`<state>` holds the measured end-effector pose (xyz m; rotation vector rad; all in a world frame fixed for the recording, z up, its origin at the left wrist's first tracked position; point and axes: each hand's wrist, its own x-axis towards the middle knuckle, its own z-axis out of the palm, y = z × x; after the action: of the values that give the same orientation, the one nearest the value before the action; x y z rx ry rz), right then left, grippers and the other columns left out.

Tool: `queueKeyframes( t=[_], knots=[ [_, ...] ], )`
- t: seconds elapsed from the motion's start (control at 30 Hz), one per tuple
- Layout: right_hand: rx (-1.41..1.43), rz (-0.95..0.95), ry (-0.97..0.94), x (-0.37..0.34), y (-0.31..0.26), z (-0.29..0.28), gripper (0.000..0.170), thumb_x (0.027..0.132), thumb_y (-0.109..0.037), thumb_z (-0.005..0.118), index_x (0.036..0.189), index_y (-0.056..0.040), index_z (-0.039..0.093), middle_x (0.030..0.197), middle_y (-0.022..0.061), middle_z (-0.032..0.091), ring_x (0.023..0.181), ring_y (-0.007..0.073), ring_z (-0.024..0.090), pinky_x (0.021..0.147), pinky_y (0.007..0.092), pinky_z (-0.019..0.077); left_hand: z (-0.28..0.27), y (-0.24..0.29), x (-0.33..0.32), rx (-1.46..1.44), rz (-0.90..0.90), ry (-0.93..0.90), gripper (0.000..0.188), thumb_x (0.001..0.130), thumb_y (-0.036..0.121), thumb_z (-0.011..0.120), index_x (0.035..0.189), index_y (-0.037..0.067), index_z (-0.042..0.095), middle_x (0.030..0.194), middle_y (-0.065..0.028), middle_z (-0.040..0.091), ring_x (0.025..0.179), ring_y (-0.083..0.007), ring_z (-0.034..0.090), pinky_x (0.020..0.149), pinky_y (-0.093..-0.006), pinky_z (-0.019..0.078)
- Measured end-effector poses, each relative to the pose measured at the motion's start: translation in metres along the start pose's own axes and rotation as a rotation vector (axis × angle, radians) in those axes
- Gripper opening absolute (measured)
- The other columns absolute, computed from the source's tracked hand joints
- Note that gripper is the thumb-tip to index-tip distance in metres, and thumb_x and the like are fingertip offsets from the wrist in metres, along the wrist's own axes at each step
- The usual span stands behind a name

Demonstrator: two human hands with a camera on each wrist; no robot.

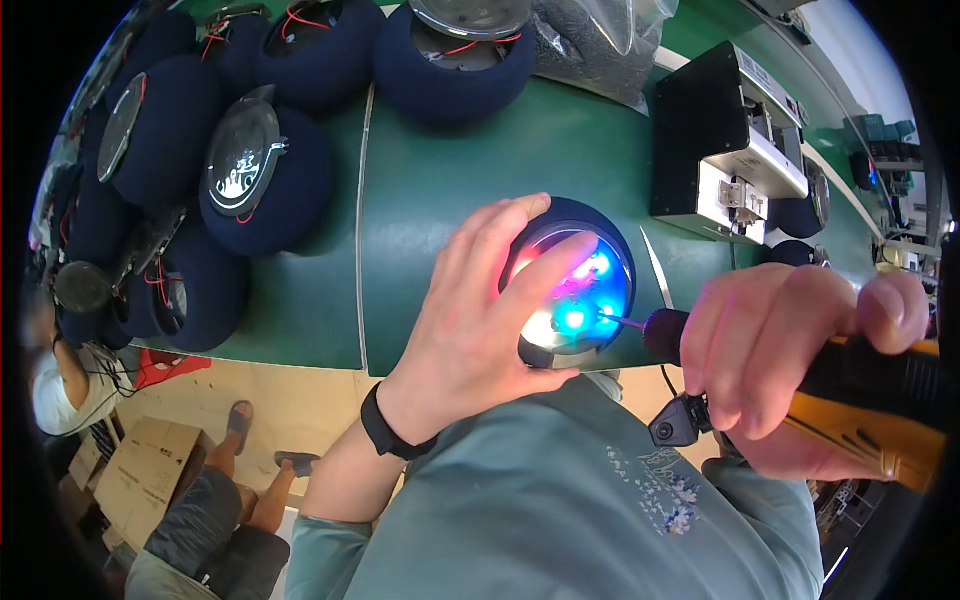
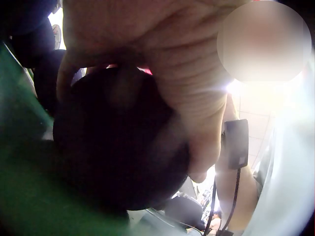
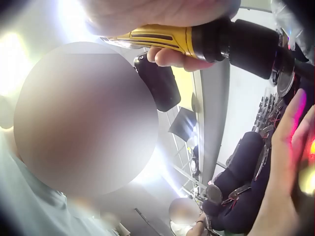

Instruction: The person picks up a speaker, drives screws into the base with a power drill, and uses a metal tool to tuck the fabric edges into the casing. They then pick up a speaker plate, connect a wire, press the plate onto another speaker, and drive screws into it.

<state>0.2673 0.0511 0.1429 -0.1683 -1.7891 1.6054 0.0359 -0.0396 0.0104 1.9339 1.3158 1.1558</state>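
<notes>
We count two hands at work, one lit ball and one driver. The left hand grasps the ball near the table's front edge; the right hand clasps the driver.

Our left palm is turned down, with fingers spread over the ball's far rim, one finger stretched across the glowing face and the thumb against the near side. One band circles that wrist. To the right of this grip, our right hand wraps the driver with curled fingers, the thumb along its top. The driver lies nearly level, its one bit aimed left into the lights; through the glare we cannot tell whether the tip touches.

Just right of the ball lies one silver strip on the green table. Beyond the right grip stands one machine, and beyond the left grip one bag. To the left and beyond, we count at least six more balls; the rest overlap too much to number.
</notes>
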Motion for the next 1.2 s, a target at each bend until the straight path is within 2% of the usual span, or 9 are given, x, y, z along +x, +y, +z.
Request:
queueKeyframes(
  t=[0.43, 0.53, 0.77, 0.8, 0.83, 0.93, 1.07, 1.1, 1.2],
  knots=[
    [-0.057, 0.087, -0.060, 0.000, -0.003, 0.006, 0.054, 0.093, -0.019, 0.092, 0.122, -0.0156, 0.047, 0.083, 0.0070, 0.073, 0.065, 0.0246, 0.073, 0.064, 0.0431, 0.0621, 0.001, 0.005, 0.003, 0.024, 0.001, 0.000, 0.097, 0.057, 0.021, 0.105, 0.147, 0.019, 0.068, 0.161, -0.0197, 0.050, 0.144, -0.0465, 0.051, 0.117, -0.0570, 0.0485],
    [-0.072, 0.085, -0.045, 0.001, -0.003, 0.009, 0.050, 0.100, -0.038, 0.085, 0.127, -0.0151, 0.049, 0.081, 0.0074, 0.072, 0.062, 0.0242, 0.071, 0.063, 0.0432, 0.0604, -0.001, 0.007, 0.003, 0.047, 0.001, -0.022, 0.087, 0.057, 0.021, 0.105, 0.139, 0.022, 0.075, 0.162, -0.0201, 0.049, 0.144, -0.0474, 0.050, 0.117, -0.0569, 0.0488],
    [0.025, -0.111, 0.057, -0.001, 0.014, 0.005, 0.090, 0.103, -0.071, 0.066, 0.167, -0.0132, 0.040, 0.076, 0.0061, 0.068, 0.058, 0.0207, 0.066, 0.060, 0.0382, 0.0580, -0.006, 0.005, 0.004, 0.097, 0.028, -0.087, 0.081, 0.057, 0.021, 0.104, 0.133, 0.027, 0.080, 0.163, -0.0212, 0.045, 0.144, -0.0490, 0.049, 0.118, -0.0573, 0.0489],
    [0.006, -0.132, 0.067, 0.002, 0.001, -0.002, 0.080, 0.105, -0.064, 0.069, 0.157, -0.0072, 0.048, 0.076, 0.0047, 0.066, 0.061, 0.0180, 0.066, 0.062, 0.0357, 0.0596, -0.006, 0.004, 0.004, 0.099, 0.029, -0.084, 0.081, 0.057, 0.021, 0.104, 0.133, 0.027, 0.080, 0.163, -0.0212, 0.045, 0.144, -0.0490, 0.049, 0.118, -0.0573, 0.0489],
    [0.009, -0.257, 0.283, -0.005, 0.000, 0.008, 0.071, 0.106, -0.056, 0.072, 0.147, -0.0008, 0.053, 0.078, 0.0020, 0.065, 0.061, 0.0163, 0.065, 0.068, 0.0330, 0.0598, -0.006, 0.003, 0.004, 0.093, 0.040, -0.071, 0.085, 0.056, 0.022, 0.105, 0.136, 0.025, 0.078, 0.162, -0.0217, 0.047, 0.144, -0.0488, 0.050, 0.118, -0.0572, 0.0488],
    [0.116, -0.275, 0.370, -0.014, -0.022, -0.025, 0.073, 0.106, -0.058, 0.070, 0.142, 0.0040, 0.054, 0.087, 0.0052, 0.063, 0.074, 0.0203, 0.064, 0.082, 0.0387, 0.0588, -0.010, 0.008, 0.006, -0.018, -0.043, -0.061, 0.093, 0.054, 0.023, 0.107, 0.141, 0.021, 0.073, 0.158, -0.0226, 0.052, 0.144, -0.0479, 0.052, 0.119, -0.0562, 0.0478],
    [-0.373, -0.243, 0.923, 0.029, 0.000, -0.065, 0.071, 0.106, -0.074, 0.053, 0.133, -0.0085, 0.058, 0.115, 0.0150, 0.062, 0.101, 0.0313, 0.062, 0.105, 0.0527, 0.0487, -0.022, 0.015, 0.022, -0.233, -0.220, -0.116, 0.106, 0.058, 0.025, 0.108, 0.150, 0.010, 0.059, 0.143, -0.0174, 0.066, 0.136, -0.0341, 0.065, 0.115, -0.0451, 0.0526],
    [-0.348, -0.305, 0.888, 0.036, 0.008, -0.074, 0.084, 0.107, -0.072, 0.059, 0.137, 0.0061, 0.055, 0.102, 0.0140, 0.055, 0.099, 0.0292, 0.054, 0.102, 0.0524, 0.0482, -0.023, 0.015, 0.025, -0.353, -0.288, -0.119, 0.108, 0.060, 0.024, 0.108, 0.152, 0.008, 0.056, 0.141, -0.0150, 0.067, 0.132, -0.0290, 0.068, 0.113, -0.0414, 0.0548],
    [-0.295, -0.292, 0.751, 0.026, 0.012, -0.096, 0.085, 0.108, -0.071, 0.055, 0.139, 0.0076, 0.053, 0.097, 0.0105, 0.053, 0.092, 0.0252, 0.054, 0.096, 0.0461, 0.0494, -0.024, 0.015, 0.027, -0.387, -0.299, -0.136, 0.112, 0.060, 0.025, 0.108, 0.155, 0.005, 0.051, 0.138, -0.0122, 0.068, 0.127, -0.0225, 0.071, 0.109, -0.0370, 0.0570]
  ],
)
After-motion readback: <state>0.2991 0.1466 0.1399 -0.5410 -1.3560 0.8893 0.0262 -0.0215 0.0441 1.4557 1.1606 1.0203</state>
